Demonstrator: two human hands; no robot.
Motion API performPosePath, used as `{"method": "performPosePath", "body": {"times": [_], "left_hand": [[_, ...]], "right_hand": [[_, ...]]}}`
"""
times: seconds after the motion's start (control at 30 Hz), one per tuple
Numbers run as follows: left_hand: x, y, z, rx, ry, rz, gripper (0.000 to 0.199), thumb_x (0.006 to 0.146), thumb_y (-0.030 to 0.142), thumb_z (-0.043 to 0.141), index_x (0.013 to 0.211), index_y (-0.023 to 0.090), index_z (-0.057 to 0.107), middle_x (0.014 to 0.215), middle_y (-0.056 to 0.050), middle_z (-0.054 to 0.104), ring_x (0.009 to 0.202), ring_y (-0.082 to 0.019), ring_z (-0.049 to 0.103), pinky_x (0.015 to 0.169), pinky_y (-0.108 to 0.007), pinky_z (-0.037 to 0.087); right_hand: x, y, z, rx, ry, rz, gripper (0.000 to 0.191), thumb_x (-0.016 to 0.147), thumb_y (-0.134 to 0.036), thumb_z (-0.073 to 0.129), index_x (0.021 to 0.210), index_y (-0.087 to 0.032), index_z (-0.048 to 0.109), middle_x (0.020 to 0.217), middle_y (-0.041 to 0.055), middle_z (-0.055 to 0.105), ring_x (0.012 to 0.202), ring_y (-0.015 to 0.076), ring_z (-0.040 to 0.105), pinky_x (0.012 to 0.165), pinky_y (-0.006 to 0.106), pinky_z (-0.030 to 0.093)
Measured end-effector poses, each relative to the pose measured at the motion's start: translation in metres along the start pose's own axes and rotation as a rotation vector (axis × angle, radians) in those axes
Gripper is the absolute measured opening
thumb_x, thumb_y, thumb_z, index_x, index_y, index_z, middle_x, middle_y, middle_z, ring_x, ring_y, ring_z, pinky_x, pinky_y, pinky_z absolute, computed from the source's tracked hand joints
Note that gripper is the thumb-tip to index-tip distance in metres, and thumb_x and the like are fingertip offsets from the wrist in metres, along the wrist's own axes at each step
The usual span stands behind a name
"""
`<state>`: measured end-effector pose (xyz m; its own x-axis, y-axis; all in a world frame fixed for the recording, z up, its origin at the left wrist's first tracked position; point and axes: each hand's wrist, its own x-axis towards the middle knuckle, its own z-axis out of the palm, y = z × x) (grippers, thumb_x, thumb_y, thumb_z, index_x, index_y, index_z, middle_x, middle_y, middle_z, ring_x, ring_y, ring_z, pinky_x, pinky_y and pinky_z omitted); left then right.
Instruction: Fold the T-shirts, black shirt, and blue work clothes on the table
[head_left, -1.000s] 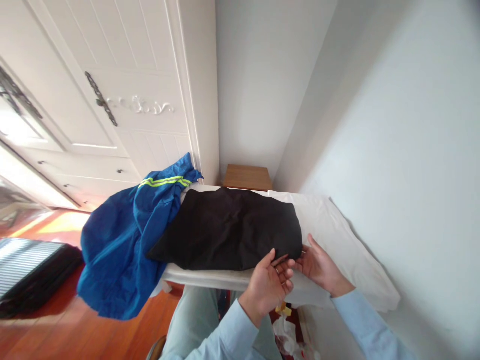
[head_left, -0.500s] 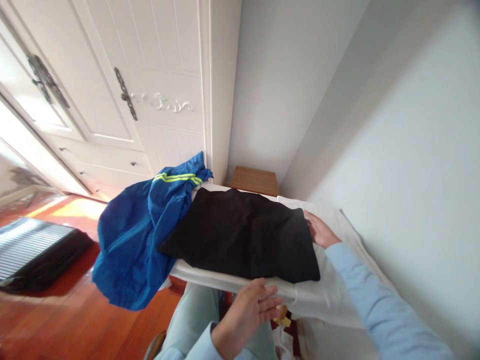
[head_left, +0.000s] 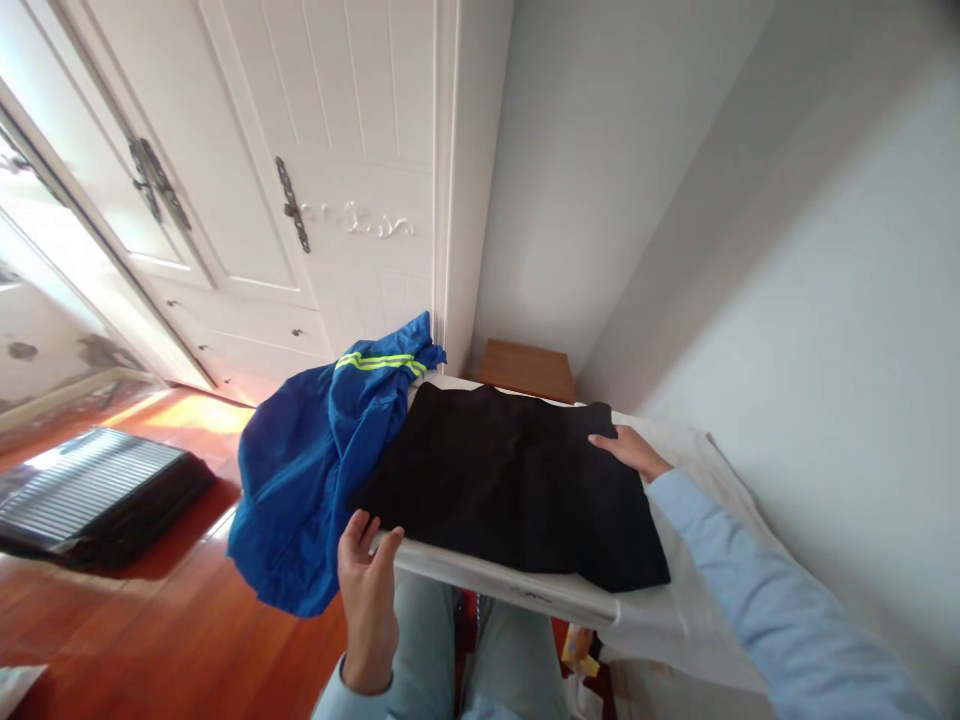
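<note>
A black garment [head_left: 510,480], shaped like a skirt, lies spread flat on a narrow white-covered board [head_left: 480,578]. My right hand [head_left: 634,452] is at its far right corner. The thumb rests on top of the cloth, with the fingers curled at the edge and partly hidden. At the near left corner is my left hand [head_left: 369,590], thumb and fingers apart, its fingertips close to the cloth's edge. A blue garment [head_left: 315,450] with a yellow-green reflective stripe hangs over the board's left end, beside the black one.
A white wardrobe [head_left: 360,120] stands behind the board. Past the far edge is a small brown wooden surface [head_left: 527,370]. A grey wall [head_left: 825,250] runs along the right. A black ribbed case [head_left: 112,490] lies on the red wooden floor [head_left: 172,640] at left.
My left hand has moved left, from the near middle edge to the near left corner. My right hand has shifted onto the far right corner, its thumb now over the cloth.
</note>
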<state>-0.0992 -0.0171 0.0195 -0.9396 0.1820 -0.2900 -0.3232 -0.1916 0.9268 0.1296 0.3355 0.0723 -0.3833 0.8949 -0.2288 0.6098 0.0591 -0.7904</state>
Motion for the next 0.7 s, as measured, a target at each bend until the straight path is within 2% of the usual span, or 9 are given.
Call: {"method": "performPosePath", "body": {"times": [0.07,0.13,0.27,0.37,0.47,0.53,0.6,0.7], "left_hand": [[0.001,-0.001,0.002,-0.008,0.019,0.001,0.056,0.069,0.02,0.079,0.12,0.021,0.056,0.136,-0.013,0.057,0.135,-0.033,0.052,0.118,-0.054,0.037],[0.0,0.001,0.001,-0.007,0.029,-0.006,0.059,0.069,0.019,0.079,0.123,0.021,0.054,0.142,-0.014,0.053,0.138,-0.033,0.049,0.119,-0.054,0.036],[-0.013,0.007,-0.008,0.013,-0.008,0.018,0.062,0.071,0.022,0.08,0.127,0.024,0.054,0.151,-0.011,0.048,0.146,-0.031,0.04,0.122,-0.05,0.03],[-0.029,-0.001,-0.019,-0.032,-0.094,-0.216,0.052,0.071,0.018,0.079,0.119,0.024,0.06,0.143,-0.009,0.057,0.143,-0.032,0.045,0.122,-0.051,0.031],[-0.043,-0.02,-0.025,-0.079,-0.138,-0.454,0.04,0.07,0.008,0.075,0.107,0.022,0.065,0.129,-0.007,0.066,0.136,-0.029,0.053,0.119,-0.043,0.038],[-0.049,-0.033,-0.023,-0.119,-0.181,-0.56,0.031,0.075,0.006,0.07,0.102,0.02,0.067,0.121,-0.008,0.07,0.124,-0.025,0.063,0.109,-0.037,0.049],[-0.054,-0.043,-0.016,-0.147,-0.245,-0.668,0.017,0.084,0.009,0.062,0.098,0.018,0.067,0.111,-0.01,0.073,0.104,-0.022,0.072,0.093,-0.033,0.058],[-0.058,-0.051,-0.004,-0.16,-0.33,-0.781,0.013,0.092,0.014,0.056,0.099,0.016,0.067,0.095,-0.011,0.074,0.08,-0.019,0.074,0.075,-0.03,0.062]], "right_hand": [[-0.005,-0.013,-0.002,-0.281,0.071,-0.141,0.017,0.083,-0.029,0.07,0.085,-0.012,0.076,0.09,0.0154,0.079,0.094,0.0326,0.074,0.087,0.038,0.054],[-0.015,-0.024,-0.007,-0.454,0.108,-0.247,0.024,0.086,-0.033,0.065,0.092,-0.013,0.077,0.099,0.0174,0.079,0.101,0.0341,0.073,0.089,0.038,0.053],[-0.043,-0.043,-0.027,-0.497,0.096,-0.331,0.03,0.089,-0.035,0.058,0.1,-0.015,0.077,0.101,0.0149,0.079,0.097,0.0324,0.073,0.087,0.037,0.053],[-0.066,-0.058,-0.044,-0.479,0.08,-0.265,0.031,0.088,-0.037,0.058,0.097,-0.013,0.077,0.095,0.0136,0.079,0.091,0.0315,0.074,0.083,0.036,0.054],[-0.088,-0.072,-0.057,-0.444,0.063,-0.191,0.032,0.087,-0.04,0.059,0.091,-0.013,0.076,0.09,0.0123,0.079,0.086,0.0298,0.074,0.077,0.034,0.054],[-0.103,-0.078,-0.063,-0.425,0.06,-0.177,0.032,0.084,-0.043,0.06,0.085,-0.014,0.074,0.086,0.011,0.078,0.084,0.0289,0.073,0.073,0.033,0.054],[-0.12,-0.083,-0.068,-0.433,0.07,-0.167,0.034,0.082,-0.047,0.061,0.078,-0.015,0.072,0.082,0.01,0.077,0.08,0.0282,0.072,0.069,0.032,0.054],[-0.151,-0.089,-0.079,-0.449,0.08,-0.144,0.037,0.079,-0.053,0.06,0.072,-0.017,0.067,0.077,0.0084,0.076,0.075,0.0266,0.07,0.063,0.031,0.052]]}}
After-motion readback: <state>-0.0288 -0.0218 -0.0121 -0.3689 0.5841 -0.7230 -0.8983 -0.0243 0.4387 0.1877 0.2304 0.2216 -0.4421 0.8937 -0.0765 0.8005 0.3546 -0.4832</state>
